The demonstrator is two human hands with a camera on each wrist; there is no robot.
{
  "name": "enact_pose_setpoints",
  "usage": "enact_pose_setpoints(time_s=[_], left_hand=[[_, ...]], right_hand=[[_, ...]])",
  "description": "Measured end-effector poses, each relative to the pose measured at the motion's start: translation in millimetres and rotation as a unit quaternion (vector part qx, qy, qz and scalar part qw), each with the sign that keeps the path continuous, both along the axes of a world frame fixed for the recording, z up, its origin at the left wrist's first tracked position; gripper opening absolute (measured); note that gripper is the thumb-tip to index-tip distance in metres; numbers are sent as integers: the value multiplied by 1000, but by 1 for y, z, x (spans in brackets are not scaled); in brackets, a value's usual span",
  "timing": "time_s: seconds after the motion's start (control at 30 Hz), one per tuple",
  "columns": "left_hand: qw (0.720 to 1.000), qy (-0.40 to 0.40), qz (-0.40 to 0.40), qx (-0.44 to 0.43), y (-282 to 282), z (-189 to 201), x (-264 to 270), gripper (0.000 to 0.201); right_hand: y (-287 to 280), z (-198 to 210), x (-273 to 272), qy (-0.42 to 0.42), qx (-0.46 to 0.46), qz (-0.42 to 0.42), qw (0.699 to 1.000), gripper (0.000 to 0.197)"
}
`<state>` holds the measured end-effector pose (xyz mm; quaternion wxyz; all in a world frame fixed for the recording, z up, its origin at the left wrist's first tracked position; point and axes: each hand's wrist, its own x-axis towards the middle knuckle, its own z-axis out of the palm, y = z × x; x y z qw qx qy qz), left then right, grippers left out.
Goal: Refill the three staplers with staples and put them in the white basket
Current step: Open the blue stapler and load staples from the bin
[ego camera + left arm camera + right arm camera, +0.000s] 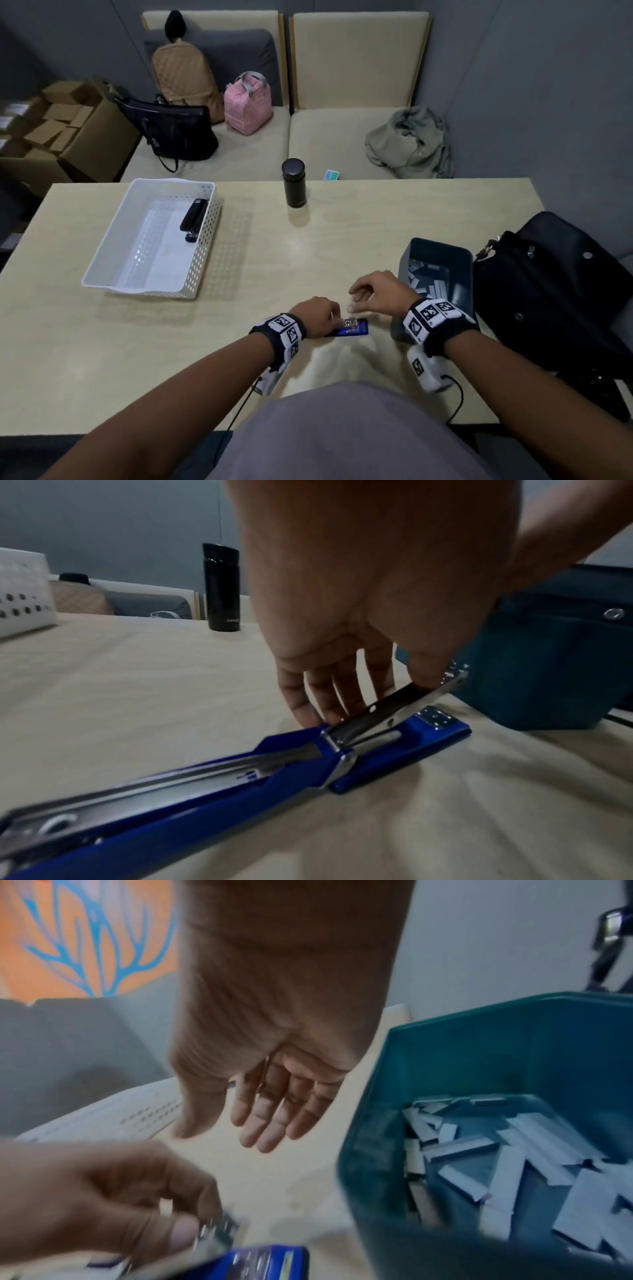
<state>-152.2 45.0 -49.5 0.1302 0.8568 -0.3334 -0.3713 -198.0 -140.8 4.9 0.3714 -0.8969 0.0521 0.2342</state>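
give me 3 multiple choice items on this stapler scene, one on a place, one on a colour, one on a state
1. Where is the black stapler?
A. in the white basket
B. in the bin of staples
C. on the sofa

2. What colour is the stapler under the left hand?
A. red
B. blue
C. white

3. What state is that stapler in?
A. shut flat
B. flipped open, metal staple channel showing
C. standing on end

Answers:
1 A, the head view shows it lying inside the basket by its right wall.
2 B, its body is blue in the left wrist view.
3 B, the left wrist view shows the top swung back and the left hand gripping the raised metal channel, while the right hand hovers empty beside the bin of staples.
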Motion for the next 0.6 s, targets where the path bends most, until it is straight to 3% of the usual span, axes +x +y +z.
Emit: enact_pose_setpoints(time_s=[0.1, 0.23, 0.3, 0.47, 0.6], left_hand=[[999, 37, -9, 0, -6, -4, 6, 24], [996, 83, 25, -30, 5, -6, 15, 21], [994, 92, 45, -41, 11, -9, 15, 20], [991, 83, 78, -67, 19, -14, 9, 26], [990, 77, 96, -72, 19, -12, 4, 26]], right_hand=[[-27, 14, 2, -98, 58, -150, 982, 7], [-74, 15, -5, -176, 60, -351, 918, 6], [-95, 5, -9, -158, 38, -383, 909, 13], [-111, -17, -17, -6, -97, -238, 966, 19], [-101, -27, -21, 47, -223, -109, 968, 26]])
